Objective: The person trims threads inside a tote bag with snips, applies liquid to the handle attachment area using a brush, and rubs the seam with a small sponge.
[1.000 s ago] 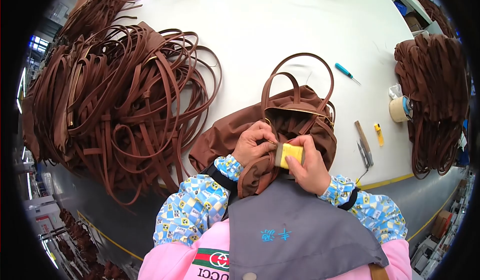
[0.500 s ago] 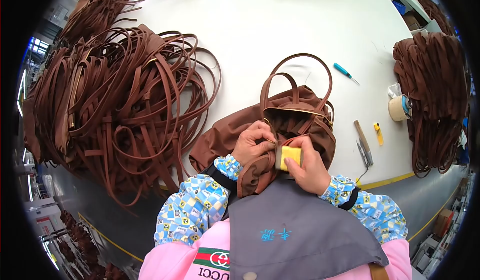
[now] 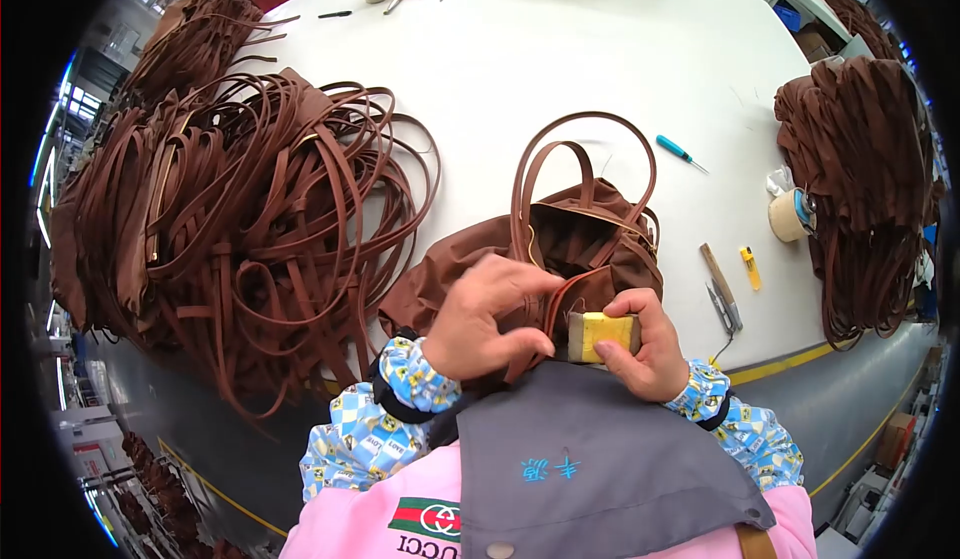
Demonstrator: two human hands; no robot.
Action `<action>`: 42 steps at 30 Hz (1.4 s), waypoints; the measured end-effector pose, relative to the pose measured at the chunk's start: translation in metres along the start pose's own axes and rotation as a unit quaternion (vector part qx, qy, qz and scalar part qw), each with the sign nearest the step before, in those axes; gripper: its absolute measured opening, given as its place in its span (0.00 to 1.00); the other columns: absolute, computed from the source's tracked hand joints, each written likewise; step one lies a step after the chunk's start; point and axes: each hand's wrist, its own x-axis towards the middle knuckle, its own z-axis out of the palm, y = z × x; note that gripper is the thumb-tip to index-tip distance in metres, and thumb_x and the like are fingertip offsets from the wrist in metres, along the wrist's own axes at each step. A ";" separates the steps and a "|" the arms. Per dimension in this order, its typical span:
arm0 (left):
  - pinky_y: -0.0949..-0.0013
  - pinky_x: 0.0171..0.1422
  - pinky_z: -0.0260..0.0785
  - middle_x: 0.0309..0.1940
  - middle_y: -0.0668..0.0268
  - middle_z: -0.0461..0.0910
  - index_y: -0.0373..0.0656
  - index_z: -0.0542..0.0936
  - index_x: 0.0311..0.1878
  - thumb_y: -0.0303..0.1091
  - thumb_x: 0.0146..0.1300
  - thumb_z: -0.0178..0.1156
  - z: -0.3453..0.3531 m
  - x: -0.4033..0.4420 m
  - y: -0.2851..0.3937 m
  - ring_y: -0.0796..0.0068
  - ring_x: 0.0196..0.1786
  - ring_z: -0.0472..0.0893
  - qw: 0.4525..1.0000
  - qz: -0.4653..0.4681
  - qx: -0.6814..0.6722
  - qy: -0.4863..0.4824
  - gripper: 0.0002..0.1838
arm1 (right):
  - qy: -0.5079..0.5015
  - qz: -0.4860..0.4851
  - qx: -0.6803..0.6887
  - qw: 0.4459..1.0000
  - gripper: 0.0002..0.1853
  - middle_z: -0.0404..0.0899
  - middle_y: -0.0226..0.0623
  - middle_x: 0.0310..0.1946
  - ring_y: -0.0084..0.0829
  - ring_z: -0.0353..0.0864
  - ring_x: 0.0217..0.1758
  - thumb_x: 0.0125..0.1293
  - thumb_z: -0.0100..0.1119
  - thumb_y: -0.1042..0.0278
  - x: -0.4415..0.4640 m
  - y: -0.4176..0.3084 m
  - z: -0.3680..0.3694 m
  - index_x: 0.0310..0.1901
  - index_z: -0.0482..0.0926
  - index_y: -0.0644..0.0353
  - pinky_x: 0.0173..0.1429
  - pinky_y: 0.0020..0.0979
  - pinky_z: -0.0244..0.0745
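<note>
A brown handbag (image 3: 470,249) lies on the table in front of me, its two handles standing up and its zipped mouth gaping. My left hand (image 3: 480,314) is over the bag's near side, thumb and fingers apart, with nothing seen between them. The fingertips are close to an orange-brown edge of the bag; whether they touch it I cannot tell. In my right hand (image 3: 645,344) is a small yellow block (image 3: 610,331) with grey-brown sides, gripped between thumb and fingers just in front of the bag.
A big heap of brown bags and straps (image 3: 240,219) covers the table's left side. On the right are a teal screwdriver (image 3: 682,153), a wooden-handled tool (image 3: 718,284), thread snips (image 3: 720,307), a yellow cutter (image 3: 750,268), a tape roll (image 3: 790,216) and more brown pieces (image 3: 855,159).
My left hand has let go of the bag's edge, opened and moved left and down. My right hand has moved slightly right and down with the yellow block, away from the bag's edge.
</note>
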 end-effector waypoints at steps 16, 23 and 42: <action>0.82 0.33 0.63 0.25 0.72 0.75 0.37 0.75 0.30 0.24 0.58 0.56 0.012 -0.037 0.022 0.87 0.28 0.70 0.935 -0.154 -0.286 0.145 0.02 | -0.102 0.044 0.250 0.962 0.19 0.67 0.33 0.39 0.18 0.71 0.29 0.61 0.56 0.68 -0.006 -0.005 0.012 0.48 0.58 0.57 0.30 0.18 0.69; 0.82 0.29 0.54 0.19 0.75 0.64 0.42 0.67 0.25 0.36 0.65 0.51 -0.079 -0.122 -0.010 0.87 0.23 0.61 0.926 -0.246 -0.057 0.281 0.13 | -0.011 0.075 0.283 0.956 0.20 0.70 0.33 0.36 0.19 0.74 0.29 0.62 0.55 0.65 0.001 -0.001 -0.008 0.49 0.56 0.56 0.27 0.18 0.71; 0.66 0.40 0.72 0.43 0.63 0.76 0.43 0.76 0.39 0.22 0.44 0.62 0.001 0.026 -0.011 0.62 0.40 0.77 0.974 -0.008 0.217 -0.061 0.15 | -0.017 0.161 0.220 0.962 0.17 0.70 0.30 0.35 0.16 0.73 0.28 0.60 0.56 0.73 0.021 0.016 -0.002 0.47 0.61 0.56 0.26 0.18 0.69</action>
